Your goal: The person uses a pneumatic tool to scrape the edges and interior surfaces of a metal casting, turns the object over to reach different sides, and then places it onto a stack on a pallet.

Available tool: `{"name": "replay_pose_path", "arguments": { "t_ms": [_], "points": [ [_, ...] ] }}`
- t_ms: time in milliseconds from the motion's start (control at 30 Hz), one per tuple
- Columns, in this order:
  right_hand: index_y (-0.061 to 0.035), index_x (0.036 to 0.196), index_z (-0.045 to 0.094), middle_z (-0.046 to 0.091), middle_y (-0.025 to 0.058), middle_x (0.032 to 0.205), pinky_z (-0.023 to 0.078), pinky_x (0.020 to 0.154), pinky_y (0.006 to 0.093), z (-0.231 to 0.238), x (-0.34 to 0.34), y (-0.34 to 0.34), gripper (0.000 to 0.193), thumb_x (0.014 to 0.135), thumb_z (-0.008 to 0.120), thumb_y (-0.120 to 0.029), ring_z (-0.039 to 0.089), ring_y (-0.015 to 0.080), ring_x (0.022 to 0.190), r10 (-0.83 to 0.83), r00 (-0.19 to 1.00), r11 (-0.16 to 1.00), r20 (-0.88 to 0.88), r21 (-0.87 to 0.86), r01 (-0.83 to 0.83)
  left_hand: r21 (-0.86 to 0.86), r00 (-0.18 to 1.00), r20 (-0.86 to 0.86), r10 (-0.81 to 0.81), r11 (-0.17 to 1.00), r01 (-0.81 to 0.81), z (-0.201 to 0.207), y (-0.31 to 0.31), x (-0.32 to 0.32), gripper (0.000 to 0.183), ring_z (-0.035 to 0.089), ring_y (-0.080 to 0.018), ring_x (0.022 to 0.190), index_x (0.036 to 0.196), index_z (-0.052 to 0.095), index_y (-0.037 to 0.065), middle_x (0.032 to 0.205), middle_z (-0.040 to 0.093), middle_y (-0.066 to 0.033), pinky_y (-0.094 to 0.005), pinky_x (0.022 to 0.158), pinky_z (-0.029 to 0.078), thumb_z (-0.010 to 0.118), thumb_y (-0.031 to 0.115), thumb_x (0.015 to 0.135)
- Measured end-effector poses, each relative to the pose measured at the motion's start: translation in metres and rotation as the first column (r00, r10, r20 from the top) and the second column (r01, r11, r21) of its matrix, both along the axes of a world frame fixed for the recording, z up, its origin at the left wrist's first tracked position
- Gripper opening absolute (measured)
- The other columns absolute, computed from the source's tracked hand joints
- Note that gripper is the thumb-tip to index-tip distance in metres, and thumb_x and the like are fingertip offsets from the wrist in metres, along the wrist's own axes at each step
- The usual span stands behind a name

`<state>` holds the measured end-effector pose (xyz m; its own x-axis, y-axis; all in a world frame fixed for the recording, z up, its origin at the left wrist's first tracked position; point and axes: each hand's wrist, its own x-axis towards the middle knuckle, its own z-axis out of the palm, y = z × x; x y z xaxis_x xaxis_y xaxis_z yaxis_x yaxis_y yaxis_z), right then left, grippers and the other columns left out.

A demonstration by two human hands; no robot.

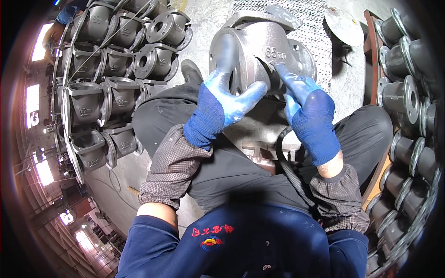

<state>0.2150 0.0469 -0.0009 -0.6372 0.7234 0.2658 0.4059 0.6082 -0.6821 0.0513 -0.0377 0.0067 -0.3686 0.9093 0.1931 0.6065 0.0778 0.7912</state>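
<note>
A grey cast-metal valve body [273, 44] with round bolt-holed flanges sits in front of me, raised lettering on its side. My left hand [222, 92], in a blue glove with grey-stained fingers, lies against its left flange. Those fingers stretch upward and the thumb is spread to the right. Also gloved in blue, my right hand [303, 95] is at the near side of the body, its index finger extended along the surface and the others curled. Beneath that hand, a black ribbed hose [288, 169] runs toward my lap; whatever the curled fingers hold is hidden.
Similar castings [123, 97] stand stacked at the left, with thin rods alongside. More flanged castings [403, 99] fill the right side behind a rusty upright [371, 55]. A textured metal plate [320, 28] and a round disc [343, 27] lie beyond. Another person's hand [53, 34] shows far left.
</note>
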Motion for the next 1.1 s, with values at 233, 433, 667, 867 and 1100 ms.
{"name": "replay_pose_path", "arguments": {
  "t_ms": [233, 433, 667, 867, 1100],
  "points": [
    [-0.0149, 0.113, 0.061, 0.059, 0.0103, 0.074, 0.048, 0.059, 0.0351, 0.01, 0.0, 0.004, 0.042, 0.074, 0.055, 0.0, 0.058, 0.0268, 0.066, 0.016, 0.969, 0.965, 0.245, 0.249, -0.079, -0.001, 0.999, 0.036, 0.013, 1.0, -0.013, -0.001, -0.001, 0.0, 0.086, 0.055, -0.0258, 0.108, 0.139, 0.02, -0.001, 0.119, 0.053, -0.022, -0.0337, 0.092, 0.044, 0.071, 0.016, 0.072],
    [-0.0125, 0.106, 0.064, 0.061, 0.0116, 0.076, 0.048, 0.059, 0.0346, 0.018, -0.001, 0.02, 0.032, 0.078, 0.055, -0.001, 0.058, 0.0273, 0.064, 0.083, 0.967, 0.966, 0.241, 0.218, -0.137, -0.003, 0.997, 0.076, -0.002, 1.0, 0.003, 0.0, -0.003, -0.001, 0.088, 0.055, -0.0262, 0.108, 0.14, 0.019, 0.001, 0.12, 0.052, -0.0219, -0.0335, 0.093, 0.043, 0.072, 0.016, 0.072],
    [-0.0112, 0.108, 0.063, 0.062, 0.0119, 0.079, 0.048, 0.06, 0.034, 0.026, -0.001, 0.03, 0.035, 0.076, 0.054, 0.0, 0.059, 0.027, 0.066, 0.113, 0.975, 0.979, 0.191, 0.145, -0.142, -0.033, 0.998, -0.06, -0.005, 0.999, 0.003, 0.004, -0.002, 0.0, 0.086, 0.055, -0.0271, 0.108, 0.137, 0.021, -0.005, 0.118, 0.053, -0.0233, -0.0332, 0.093, 0.043, 0.072, 0.02, 0.073],
    [-0.0134, 0.107, 0.063, 0.058, 0.0105, 0.072, 0.048, 0.058, 0.035, 0.023, -0.008, 0.025, 0.034, 0.076, 0.056, -0.003, 0.058, 0.0255, 0.065, 0.075, 0.967, 0.943, 0.245, 0.299, -0.149, 0.008, 1.0, -0.026, -0.015, 1.0, 0.016, -0.001, -0.002, -0.002, 0.084, 0.058, -0.0281, 0.103, 0.136, 0.024, -0.006, 0.112, 0.056, -0.0235, -0.0338, 0.09, 0.045, 0.072, 0.021, 0.072],
    [-0.0155, 0.107, 0.064, 0.054, 0.0082, 0.066, 0.046, 0.054, 0.0354, 0.022, -0.006, 0.02, 0.033, 0.076, 0.055, -0.004, 0.057, 0.0246, 0.062, -0.002, 0.937, 0.897, 0.35, 0.415, -0.153, 0.026, 0.999, -0.042, -0.034, 0.999, 0.035, 0.0, -0.001, -0.001, 0.084, 0.06, -0.0281, 0.1, 0.136, 0.025, -0.005, 0.111, 0.057, -0.0227, -0.0344, 0.088, 0.047, 0.073, 0.02, 0.071]
  ]
}}
